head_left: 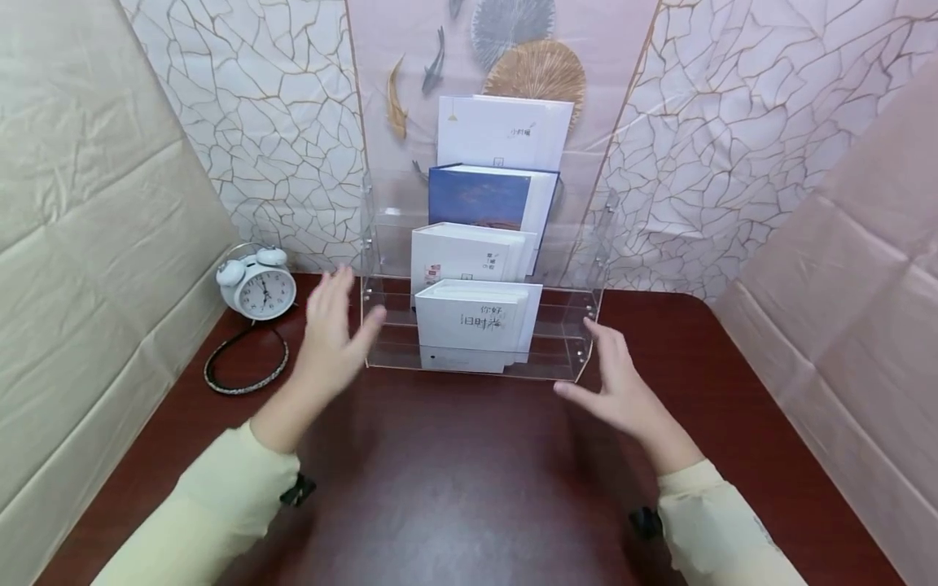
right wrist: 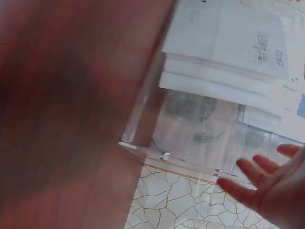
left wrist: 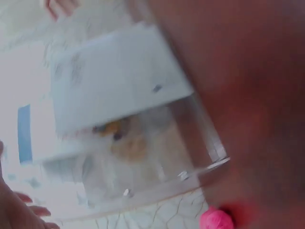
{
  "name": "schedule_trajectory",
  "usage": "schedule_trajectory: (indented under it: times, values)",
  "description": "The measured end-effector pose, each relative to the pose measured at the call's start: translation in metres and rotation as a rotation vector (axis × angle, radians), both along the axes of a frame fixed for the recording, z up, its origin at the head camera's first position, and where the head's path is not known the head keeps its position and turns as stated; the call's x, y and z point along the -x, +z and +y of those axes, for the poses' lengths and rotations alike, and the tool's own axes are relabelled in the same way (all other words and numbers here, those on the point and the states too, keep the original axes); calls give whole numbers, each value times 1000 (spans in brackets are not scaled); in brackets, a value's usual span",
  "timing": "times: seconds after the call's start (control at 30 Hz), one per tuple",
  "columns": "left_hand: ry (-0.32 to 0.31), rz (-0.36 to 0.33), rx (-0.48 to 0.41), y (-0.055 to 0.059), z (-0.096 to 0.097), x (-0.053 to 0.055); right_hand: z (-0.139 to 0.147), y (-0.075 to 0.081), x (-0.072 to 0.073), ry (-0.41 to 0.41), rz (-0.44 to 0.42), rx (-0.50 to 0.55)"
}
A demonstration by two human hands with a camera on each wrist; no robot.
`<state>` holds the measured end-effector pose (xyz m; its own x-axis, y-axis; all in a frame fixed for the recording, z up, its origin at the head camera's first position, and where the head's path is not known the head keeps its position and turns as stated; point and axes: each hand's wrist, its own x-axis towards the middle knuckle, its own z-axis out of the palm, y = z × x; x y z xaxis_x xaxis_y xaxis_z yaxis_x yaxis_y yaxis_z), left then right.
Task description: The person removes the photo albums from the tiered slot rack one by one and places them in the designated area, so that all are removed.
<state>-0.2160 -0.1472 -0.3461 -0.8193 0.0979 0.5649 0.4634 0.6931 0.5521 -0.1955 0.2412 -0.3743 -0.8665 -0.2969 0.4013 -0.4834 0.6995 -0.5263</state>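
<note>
A clear acrylic tiered rack stands at the back of the dark red table with several books, one per tier. Its front book is white with dark characters; behind it come another white book, a blue-covered book and a tall white book. My left hand is beside the rack's left side, fingers spread and thumb apart. At the opposite side is my right hand, its fingers extended near the rack's right front corner. Neither hand holds anything. The left wrist view is blurred.
A white twin-bell alarm clock stands at the back left. A dark braided cord loop lies in front of it. Beige fabric panels border both sides, and a crackle-patterned backdrop rises behind. A pink round thing shows in the left wrist view.
</note>
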Motion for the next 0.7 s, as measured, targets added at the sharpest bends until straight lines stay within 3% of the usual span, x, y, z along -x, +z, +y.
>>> schedule_trajectory:
  times: [0.07,0.13,0.23,0.33,0.47,0.6,0.7]
  values:
    - [37,17,-117,11,-5,18,-2,7,10,17,-14,135]
    - [78,-11,-180,17,-9,36,-5,12,20,9,-21,214]
    - [123,-141,-204,16,-14,59,-15,22,29,-4,-76,290]
    - [118,-291,-192,3,-16,78,-29,31,33,-3,-147,338]
    - [73,-398,-176,-19,-14,90,-44,30,40,13,-205,389]
    - [42,-390,-148,-31,-13,93,-49,11,58,26,-219,420]
    - [30,-376,-150,-33,-13,93,-53,-6,71,16,-221,396]
